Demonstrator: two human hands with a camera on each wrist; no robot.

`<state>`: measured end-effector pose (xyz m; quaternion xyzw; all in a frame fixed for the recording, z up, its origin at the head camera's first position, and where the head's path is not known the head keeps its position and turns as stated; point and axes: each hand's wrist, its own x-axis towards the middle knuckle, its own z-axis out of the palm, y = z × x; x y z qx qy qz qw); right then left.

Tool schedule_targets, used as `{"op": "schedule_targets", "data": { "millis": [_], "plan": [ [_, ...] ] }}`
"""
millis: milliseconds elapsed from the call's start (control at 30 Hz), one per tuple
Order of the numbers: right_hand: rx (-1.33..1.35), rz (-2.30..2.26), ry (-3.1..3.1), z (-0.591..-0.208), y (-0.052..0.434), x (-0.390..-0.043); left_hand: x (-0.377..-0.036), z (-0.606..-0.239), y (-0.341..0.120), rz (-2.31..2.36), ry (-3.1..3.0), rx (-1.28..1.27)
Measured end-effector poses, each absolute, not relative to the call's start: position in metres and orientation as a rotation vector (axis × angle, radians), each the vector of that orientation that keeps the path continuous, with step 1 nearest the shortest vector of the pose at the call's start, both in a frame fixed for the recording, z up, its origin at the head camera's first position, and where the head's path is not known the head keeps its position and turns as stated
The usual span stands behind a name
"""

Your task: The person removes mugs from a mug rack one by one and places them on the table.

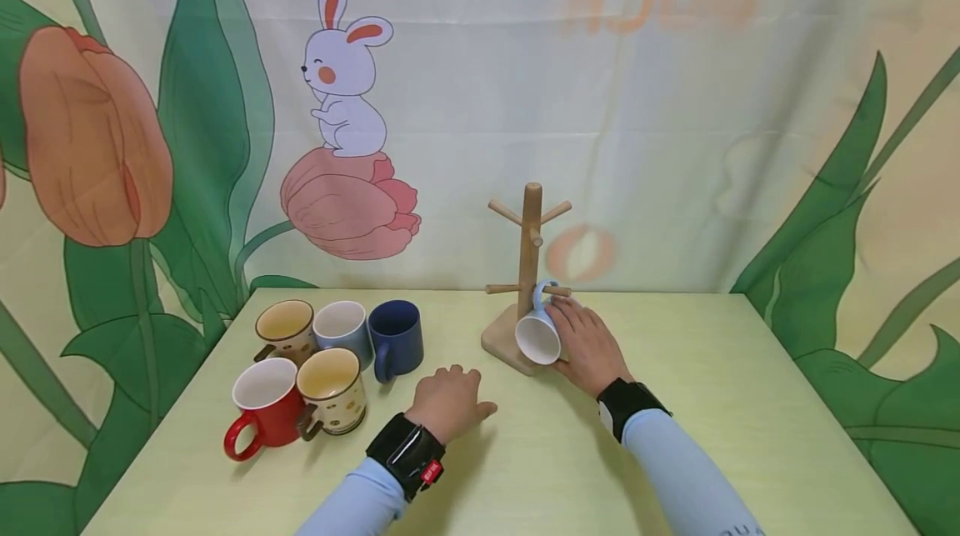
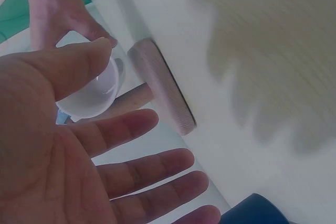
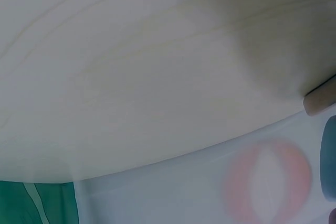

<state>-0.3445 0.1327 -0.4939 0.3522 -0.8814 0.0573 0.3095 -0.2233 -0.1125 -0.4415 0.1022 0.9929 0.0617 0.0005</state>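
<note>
While my left hand point(image 1: 450, 398) rests spread and empty on the table point(image 1: 675, 436), my right hand point(image 1: 588, 344) grips the white mug point(image 1: 537, 334), its handle hooked over a low peg of the wooden mug tree point(image 1: 529, 252).

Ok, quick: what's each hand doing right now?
Left hand: open, holding nothing, fingers relaxed over the table.
Right hand: gripping the light blue mug at the wooden mug rack.
</note>
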Motion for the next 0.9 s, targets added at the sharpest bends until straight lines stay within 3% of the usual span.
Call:
{"op": "schedule_targets", "data": {
  "millis": [900],
  "plan": [
    [0.805, 0.372, -2.332, -0.478, 0.124, -0.318, -0.217, -0.452, -0.114, 0.306, 3.089, 0.344]
  ]
}}
